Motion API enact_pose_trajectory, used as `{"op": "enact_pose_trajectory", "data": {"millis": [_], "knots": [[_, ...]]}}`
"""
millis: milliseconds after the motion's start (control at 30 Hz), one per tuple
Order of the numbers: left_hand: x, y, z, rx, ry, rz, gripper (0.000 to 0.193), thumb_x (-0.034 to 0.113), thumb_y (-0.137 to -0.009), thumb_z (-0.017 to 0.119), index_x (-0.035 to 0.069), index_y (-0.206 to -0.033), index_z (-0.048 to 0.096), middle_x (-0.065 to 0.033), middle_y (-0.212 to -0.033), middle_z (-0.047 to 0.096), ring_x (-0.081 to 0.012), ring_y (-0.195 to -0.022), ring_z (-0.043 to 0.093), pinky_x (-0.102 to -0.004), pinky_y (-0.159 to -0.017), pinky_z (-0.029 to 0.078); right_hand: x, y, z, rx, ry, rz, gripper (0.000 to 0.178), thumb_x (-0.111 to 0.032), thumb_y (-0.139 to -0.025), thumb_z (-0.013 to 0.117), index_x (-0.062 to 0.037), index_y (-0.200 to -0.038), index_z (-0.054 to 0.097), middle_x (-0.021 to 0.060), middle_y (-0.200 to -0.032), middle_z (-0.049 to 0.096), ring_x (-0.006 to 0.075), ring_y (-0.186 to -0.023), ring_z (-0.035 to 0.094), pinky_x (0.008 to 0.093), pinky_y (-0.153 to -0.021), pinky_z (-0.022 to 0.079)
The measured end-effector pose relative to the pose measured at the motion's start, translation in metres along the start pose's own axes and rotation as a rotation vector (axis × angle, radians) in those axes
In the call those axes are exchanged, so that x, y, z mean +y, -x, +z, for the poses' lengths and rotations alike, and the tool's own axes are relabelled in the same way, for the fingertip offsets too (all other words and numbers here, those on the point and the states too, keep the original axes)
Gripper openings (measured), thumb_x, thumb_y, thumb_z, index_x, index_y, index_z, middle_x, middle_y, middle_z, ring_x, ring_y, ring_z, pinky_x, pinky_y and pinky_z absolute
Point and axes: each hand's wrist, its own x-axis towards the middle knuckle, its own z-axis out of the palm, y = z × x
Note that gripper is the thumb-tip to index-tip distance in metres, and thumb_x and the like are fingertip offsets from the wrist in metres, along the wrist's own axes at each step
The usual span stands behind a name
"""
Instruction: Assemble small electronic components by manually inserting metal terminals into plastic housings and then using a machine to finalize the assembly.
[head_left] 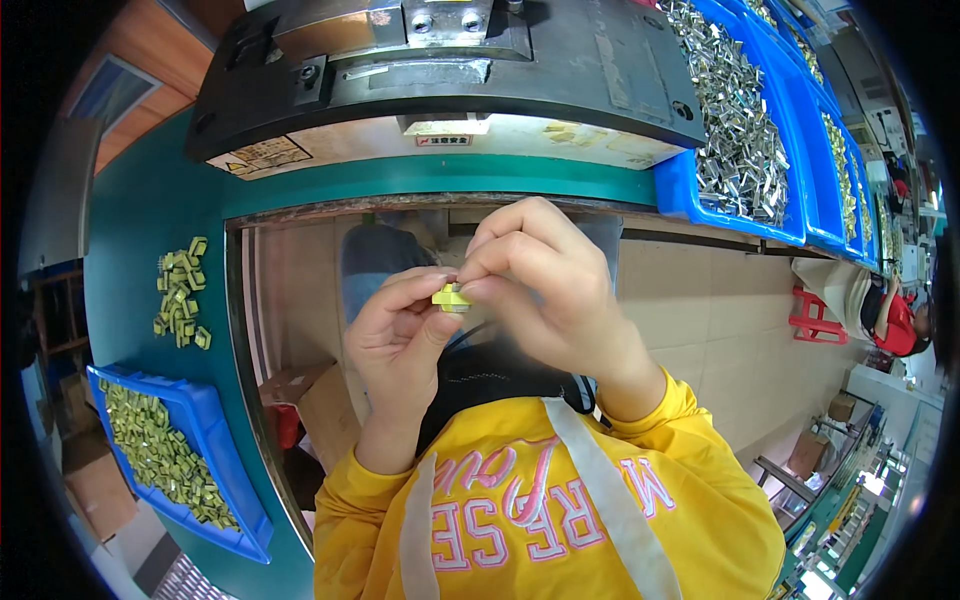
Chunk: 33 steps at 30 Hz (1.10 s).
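Left hand (398, 325): fingers pinched on a yellow-green part (450, 299).
Right hand (545, 275): fingers narrow, gripping that part's right side.
Part position: between both hands, before the yellow sweatshirt (525, 572).
Green desk (125, 315), left: loose pile (179, 291) of similar parts beyond a filled blue tray (250, 525).
Upper right: blue bin (676, 186) of silver metal pieces (740, 130).

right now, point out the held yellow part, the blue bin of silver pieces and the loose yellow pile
Held yellow part (447, 298), head view: its yellow face
Blue bin of silver pieces (676, 192), head view: its near left corner
Loose yellow pile (179, 294), head view: its middle
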Motion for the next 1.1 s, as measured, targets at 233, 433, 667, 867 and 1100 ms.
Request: {"op": "enact_pose_trajectory", "data": {"millis": [233,433,667,867,1100], "knots": [[0.002,0.003,0.003,-0.026,-0.041,0.033,0.025,-0.006,-0.074,0.063,-0.001,-0.097,0.055,-0.0156,-0.101,0.057,-0.0183,-0.09,0.057,-0.0253,-0.077,0.048,-0.005,0.005,0.007,0.066,-0.035,0.062,0.011,0.007,-0.067,0.059,-0.0001,-0.074,0.055,0.0122,-0.084,0.053,0.0215,-0.072,0.054,0.027,-0.063,0.044],[0.0,0.003,0.001,-0.007,0.036,-0.038,0.028,0.002,-0.075,0.066,-0.001,-0.1,0.053,-0.0153,-0.1,0.058,-0.0199,-0.089,0.058,-0.028,-0.078,0.048,-0.005,0.009,0.007,0.086,-0.221,0.116,0.012,0.006,-0.067,0.059,0.0001,-0.078,0.057,0.014,-0.094,0.053,0.0229,-0.079,0.055,0.028,-0.067,0.045],[0.001,0.001,0.0,0.027,0.297,-0.206,0.029,0.008,-0.075,0.067,0.0,-0.1,0.053,-0.0139,-0.099,0.059,-0.0193,-0.09,0.058,-0.0296,-0.08,0.047,0.002,0.013,0.005,-0.014,-0.085,-0.098,0.038,0.002,-0.059,0.066,-0.0099,-0.095,0.065,0.0144,-0.11,0.052,0.0277,-0.091,0.053,0.0327,-0.075,0.044],[-0.001,0.005,0.004,-0.01,0.388,-0.278,0.029,0.007,-0.076,0.067,0.002,-0.101,0.054,-0.0111,-0.097,0.06,-0.0171,-0.09,0.058,-0.0297,-0.081,0.047,0.01,0.015,0.007,0.155,0.119,-0.264,0.027,-0.001,-0.057,0.07,-0.0112,-0.082,0.067,0.0107,-0.102,0.055,0.0258,-0.088,0.054,0.0328,-0.072,0.045],[0.0,0.005,0.01,0.026,0.402,-0.283,0.029,0.009,-0.077,0.066,0.004,-0.102,0.053,-0.0108,-0.099,0.06,-0.0193,-0.092,0.058,-0.031,-0.081,0.047,0.014,0.021,0.013,0.303,0.093,-0.271,0.018,-0.003,-0.058,0.069,-0.0087,-0.074,0.063,0.0093,-0.099,0.057,0.0251,-0.084,0.054,0.0331,-0.071,0.043]]}}
